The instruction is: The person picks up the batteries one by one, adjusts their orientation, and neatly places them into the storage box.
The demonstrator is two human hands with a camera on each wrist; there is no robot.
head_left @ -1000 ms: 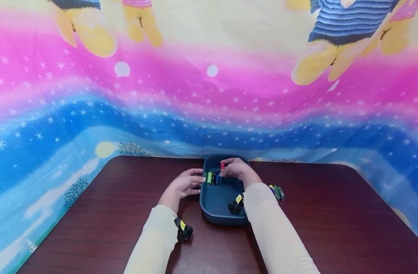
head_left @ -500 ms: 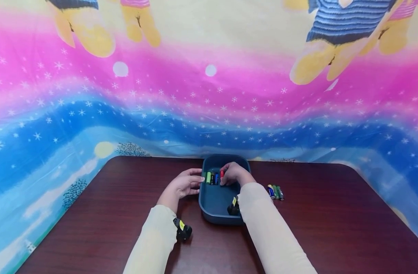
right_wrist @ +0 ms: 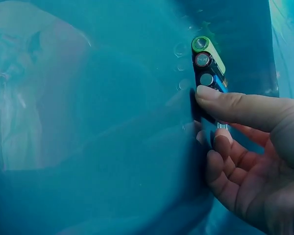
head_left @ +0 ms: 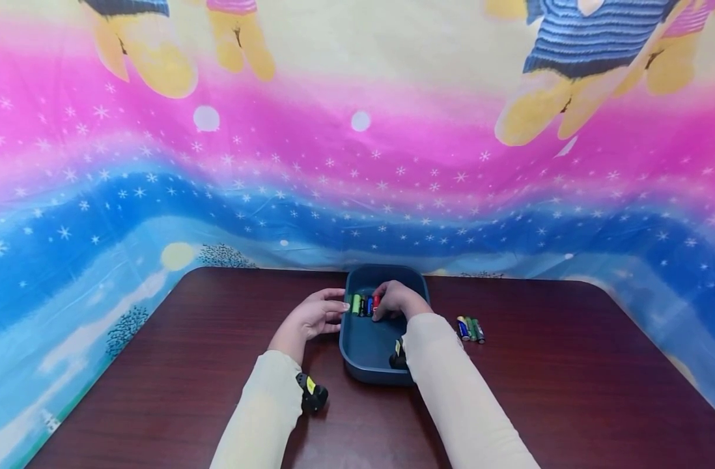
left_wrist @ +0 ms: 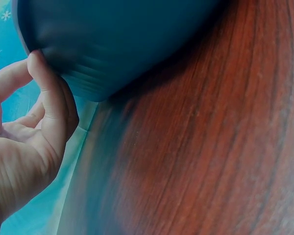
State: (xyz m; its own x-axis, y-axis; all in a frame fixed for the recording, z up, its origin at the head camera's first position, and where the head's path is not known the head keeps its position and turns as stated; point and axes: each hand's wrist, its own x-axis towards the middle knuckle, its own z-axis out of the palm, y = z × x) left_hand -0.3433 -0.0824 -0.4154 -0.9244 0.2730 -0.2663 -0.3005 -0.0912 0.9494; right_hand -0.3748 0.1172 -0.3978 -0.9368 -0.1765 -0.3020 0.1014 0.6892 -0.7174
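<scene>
In the head view, my right hand (head_left: 397, 299) is inside a dark blue-grey tray (head_left: 372, 373), pinching a red battery (head_left: 376, 301). Beside it a light green battery (head_left: 356, 305), a black one (head_left: 363, 306) and a blue one (head_left: 370, 307) lie in a row by the tray's left wall. The right wrist view shows the ends of the green battery (right_wrist: 201, 44) and its neighbours; thumb and fingers mostly hide the red one. My left hand (left_wrist: 24, 156) holds the tray's left rim, thumb at the edge and fingers against the outer wall.
A small group of batteries (head_left: 471, 329) lies side by side on the brown wooden table (head_left: 545, 378), right of the tray. A colourful patterned curtain (head_left: 310, 182) stands behind the table. A camera (head_left: 313, 395) is strapped at the left wrist.
My right hand has lowered the red battery into the tray and moved it left, next to the blue one. The left hand has stayed at the rim.
</scene>
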